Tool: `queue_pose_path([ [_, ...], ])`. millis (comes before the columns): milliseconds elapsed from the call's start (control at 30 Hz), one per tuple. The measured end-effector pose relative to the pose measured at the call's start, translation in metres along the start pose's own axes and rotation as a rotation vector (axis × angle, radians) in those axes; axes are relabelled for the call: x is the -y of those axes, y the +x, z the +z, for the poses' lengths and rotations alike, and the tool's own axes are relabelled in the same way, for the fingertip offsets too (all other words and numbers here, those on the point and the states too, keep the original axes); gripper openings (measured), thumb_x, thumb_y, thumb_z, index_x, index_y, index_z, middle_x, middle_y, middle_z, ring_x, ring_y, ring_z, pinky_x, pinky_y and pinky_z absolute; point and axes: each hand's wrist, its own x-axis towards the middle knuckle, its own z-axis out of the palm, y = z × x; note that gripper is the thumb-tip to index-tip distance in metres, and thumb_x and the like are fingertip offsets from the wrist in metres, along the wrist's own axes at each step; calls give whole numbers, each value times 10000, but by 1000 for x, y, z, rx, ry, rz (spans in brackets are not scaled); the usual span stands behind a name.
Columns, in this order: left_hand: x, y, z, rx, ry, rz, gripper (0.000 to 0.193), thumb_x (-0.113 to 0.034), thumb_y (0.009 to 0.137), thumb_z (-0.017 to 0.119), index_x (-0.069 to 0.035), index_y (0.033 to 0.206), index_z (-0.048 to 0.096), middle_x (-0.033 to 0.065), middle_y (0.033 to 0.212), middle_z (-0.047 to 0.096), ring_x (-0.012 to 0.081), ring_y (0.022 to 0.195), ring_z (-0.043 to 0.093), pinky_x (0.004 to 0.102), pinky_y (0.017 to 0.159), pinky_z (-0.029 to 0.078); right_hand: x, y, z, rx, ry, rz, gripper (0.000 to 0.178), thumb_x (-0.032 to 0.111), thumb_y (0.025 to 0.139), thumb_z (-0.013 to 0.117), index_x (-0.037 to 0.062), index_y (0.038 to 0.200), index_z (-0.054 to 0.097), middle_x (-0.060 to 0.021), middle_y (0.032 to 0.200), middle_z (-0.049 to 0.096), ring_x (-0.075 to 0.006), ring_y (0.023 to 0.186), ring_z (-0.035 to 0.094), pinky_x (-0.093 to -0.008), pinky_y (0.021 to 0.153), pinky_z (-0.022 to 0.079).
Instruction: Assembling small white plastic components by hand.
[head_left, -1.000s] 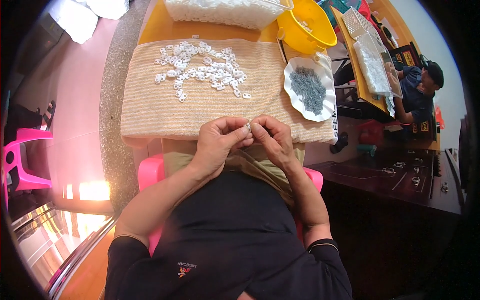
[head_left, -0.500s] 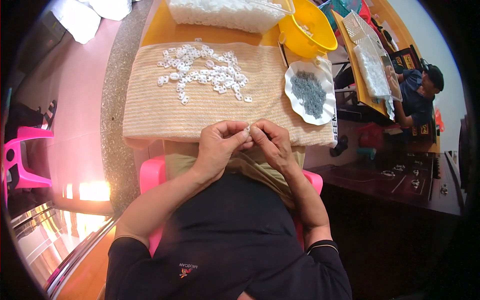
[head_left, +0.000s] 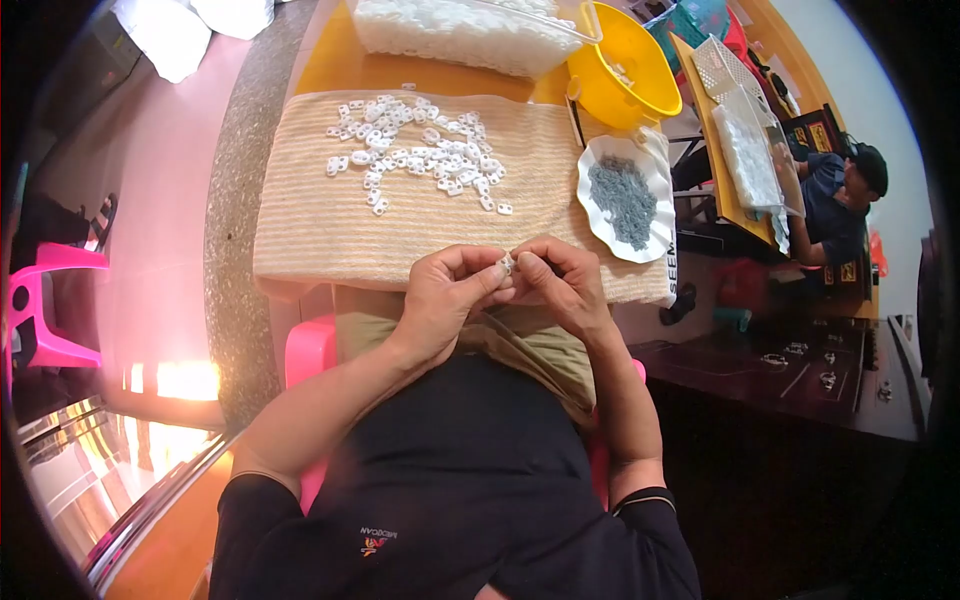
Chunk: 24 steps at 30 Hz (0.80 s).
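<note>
My left hand (head_left: 452, 298) and my right hand (head_left: 566, 284) meet at the near edge of the towel-covered table. Between their pinched fingertips is a small white plastic piece (head_left: 508, 262); the fingers cover most of it. Beyond them, a scattered pile of small white plastic pieces with holes (head_left: 455, 158) lies on the striped towel (head_left: 320, 235). To the right of the pile, a white wavy-rimmed dish (head_left: 650, 243) holds a heap of small grey parts (head_left: 622, 198), too fine to make out singly.
A clear bin (head_left: 455, 45) full of white pieces stands at the back, beside a yellow basket (head_left: 620, 100). At the right, another person (head_left: 835, 190) sits by a table with a second clear bin (head_left: 750, 160). A pink stool (head_left: 50, 300) is on the floor at left.
The view has shifted slightly, so the table sits a little lower and farther right. My fingertips have moved slightly around the small piece, and more of it shows between them.
</note>
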Motion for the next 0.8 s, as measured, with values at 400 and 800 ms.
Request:
queue_pose_path([
  [400,1,6,-6,-44,-6,54,126,-81,880,638,-18,987,617,45,813,666,91,706,652,153,529,423,11,78,-17,-84,-522,-198,118,76,869,629,-6,954,639,-21,666,598,-68,536,537,-220,488,411],
  [800,-4,5,-8,-47,-29,30,136,-42,875,629,3,1003,612,69,847,655,121,747,650,209,643,509,3,116,-11,-113,-905,-367,208,125,824,643,22,1004,657,-155,941,645,-314,857,627,-356,738,484],
])
